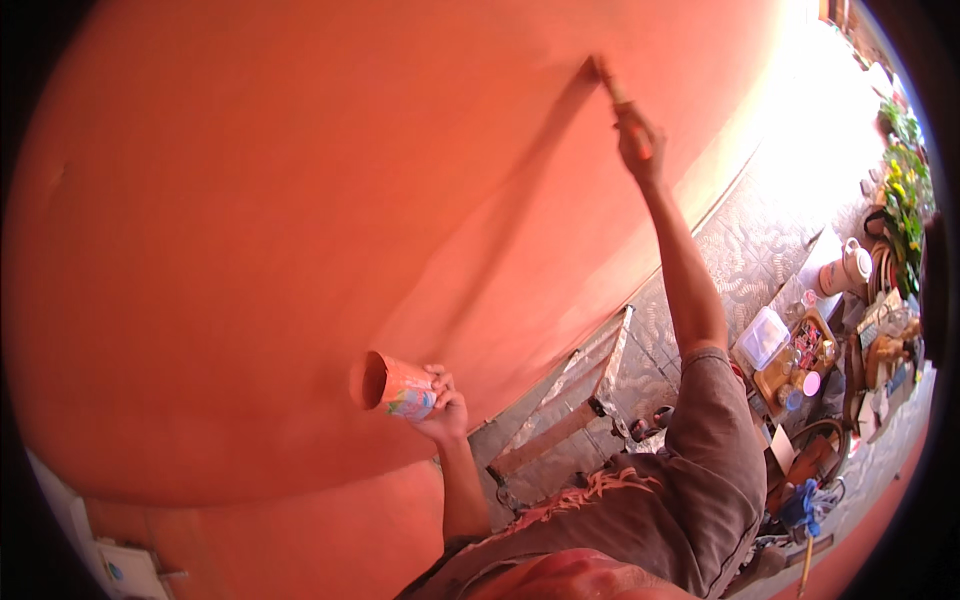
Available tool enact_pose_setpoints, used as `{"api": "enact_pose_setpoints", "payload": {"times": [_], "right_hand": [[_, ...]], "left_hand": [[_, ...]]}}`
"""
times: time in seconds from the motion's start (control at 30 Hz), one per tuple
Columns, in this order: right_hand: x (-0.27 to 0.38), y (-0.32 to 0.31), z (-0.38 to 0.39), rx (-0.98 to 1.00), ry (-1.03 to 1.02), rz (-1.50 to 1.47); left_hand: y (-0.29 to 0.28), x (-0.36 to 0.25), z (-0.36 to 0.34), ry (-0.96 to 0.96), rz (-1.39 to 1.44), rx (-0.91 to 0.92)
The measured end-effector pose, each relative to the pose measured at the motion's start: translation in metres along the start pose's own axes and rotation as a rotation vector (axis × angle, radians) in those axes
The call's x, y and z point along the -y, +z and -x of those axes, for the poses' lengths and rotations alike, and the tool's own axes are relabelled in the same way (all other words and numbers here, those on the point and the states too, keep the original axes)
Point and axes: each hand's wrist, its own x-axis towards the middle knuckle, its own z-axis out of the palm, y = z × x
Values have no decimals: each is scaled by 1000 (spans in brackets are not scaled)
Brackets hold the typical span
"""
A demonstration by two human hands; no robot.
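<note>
My right hand [642, 152] is raised high with the arm stretched out, its fingers wrapped round the handle of a paintbrush [618, 97]. The brush's bristle end is at the orange wall [260, 230] and seems to touch it. A long dark shadow slants down the wall from there. Lower down, my left hand [446, 408] grips an orange-smeared paint cup [404, 388] with a patch of coloured print. The cup is tilted, its dark mouth facing left, close to the wall. How much paint it holds is hidden.
A paint-spattered stepladder [550, 440] stands below me on the patterned tile floor [745, 235]. Off to the right, a cluttered table bears a clear plastic box [763, 337], a wooden tray [775, 383] and a white jug [846, 266]. Leafy plants [905, 175] grow beyond.
</note>
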Motion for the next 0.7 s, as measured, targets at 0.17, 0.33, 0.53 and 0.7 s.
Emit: {"api": "enact_pose_setpoints", "payload": {"times": [0.17, 0.33, 0.53, 0.7], "right_hand": [[120, 59, 125, 457, -38, -432], [199, 99, 200, 907, -542, -405], [165, 91, 171, 1038, -41, -413], [-39, 58, 76, 35, -20, -122]], "left_hand": [[1, -6, 16, 65, -12, 26], [6, 4, 24, 106, -29, 43], [16, 8, 54, 209, -37, 88], [28, 9, 92, 289, -99, 82]]}}
